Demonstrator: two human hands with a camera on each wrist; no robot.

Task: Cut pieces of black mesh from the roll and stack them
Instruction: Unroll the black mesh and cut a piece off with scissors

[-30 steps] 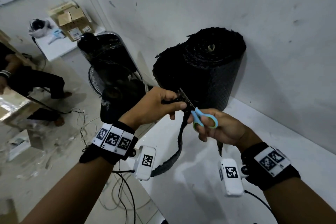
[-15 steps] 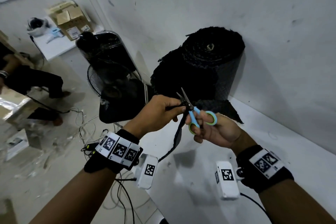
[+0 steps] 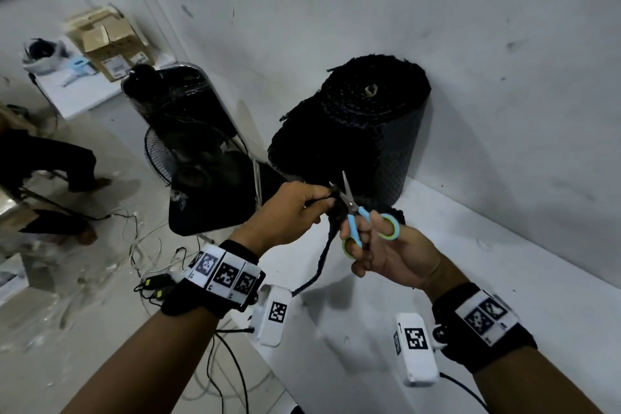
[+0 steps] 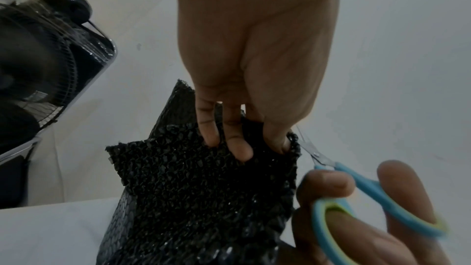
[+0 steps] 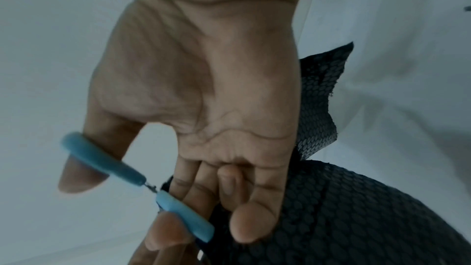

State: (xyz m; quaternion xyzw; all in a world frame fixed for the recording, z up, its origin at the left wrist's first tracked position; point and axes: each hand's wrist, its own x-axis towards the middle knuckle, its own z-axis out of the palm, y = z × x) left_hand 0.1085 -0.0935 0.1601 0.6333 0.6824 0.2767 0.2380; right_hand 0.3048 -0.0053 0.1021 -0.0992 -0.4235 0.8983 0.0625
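A thick roll of black mesh (image 3: 363, 131) stands upright against the wall on the white table (image 3: 504, 279). My left hand (image 3: 295, 208) pinches the top edge of a mesh piece (image 4: 203, 184) that hangs down over the table edge. My right hand (image 3: 386, 252) holds blue-and-green scissors (image 3: 366, 222), thumb and fingers through the loops, blades parted at the mesh just right of my left fingers. In the left wrist view the scissors (image 4: 369, 194) sit at the mesh's right edge. The right wrist view shows the scissors' handles (image 5: 142, 184) and mesh (image 5: 356, 219) behind the hand.
A black floor fan (image 3: 188, 158) stands on the floor left of the table. Loose cables (image 3: 141, 239) lie on the floor below it. Cardboard boxes (image 3: 111, 44) sit on a far white table. A seated person (image 3: 43, 165) is at the left edge.
Both hands have risen slightly toward the roll. The scissors' blades have opened wider, and the cut has run further along the mesh held by my left hand.
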